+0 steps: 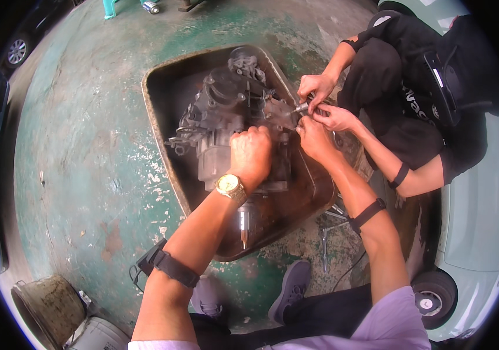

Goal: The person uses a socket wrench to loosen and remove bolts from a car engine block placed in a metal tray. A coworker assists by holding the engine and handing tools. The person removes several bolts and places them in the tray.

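Observation:
A greasy grey metal gearbox (211, 149) lies in a large rusty tray (157, 119), and a splined shaft (245, 224) sticks out of its near end. My left hand (252, 153), below a gold wristwatch (229, 185), is closed in a fist on top of the housing; whatever it grips is hidden. At the gearbox's right side my right hand (316, 139) has its fingers pinched together, and what lies between them is too small to make out. Just beyond it, a co-worker's two hands (318, 88) hold a small silver socket-like piece (302, 108) against the gearbox.
A co-worker in black (401, 81) crouches close on the right, by a pale green car (477, 233). Metal tools, including a long-handled one (325, 249), lie right of the tray. Two dirty buckets (51, 309) stand at lower left. My shoes (292, 289) are near the tray's front edge.

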